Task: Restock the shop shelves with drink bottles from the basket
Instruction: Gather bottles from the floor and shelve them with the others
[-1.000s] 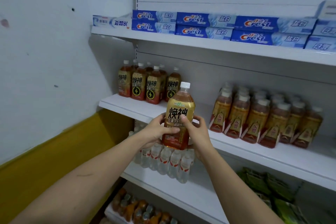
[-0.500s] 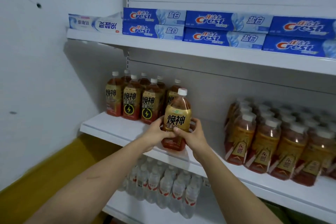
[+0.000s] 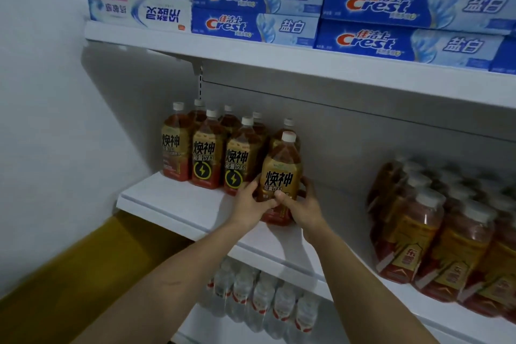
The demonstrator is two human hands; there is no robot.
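Note:
An amber energy-drink bottle (image 3: 280, 173) with a gold label and white cap stands upright on the white middle shelf (image 3: 178, 204). My left hand (image 3: 251, 204) grips its lower left side and my right hand (image 3: 303, 207) grips its lower right side. The bottle sits just right of a group of several matching bottles (image 3: 206, 153), and one more bottle of the same kind stands right behind it. The basket is out of view.
Packs of amber tea bottles (image 3: 435, 232) fill the same shelf to the right. Blue toothpaste boxes (image 3: 335, 14) lie on the shelf above. Small clear water bottles (image 3: 265, 299) stand on the shelf below. A white wall and a yellow ledge (image 3: 69, 274) close the left side.
Both hands have carried the bottle forward and down from mid-air until its base rests on the middle shelf beside the matching bottles. The view has drawn closer to the shelf.

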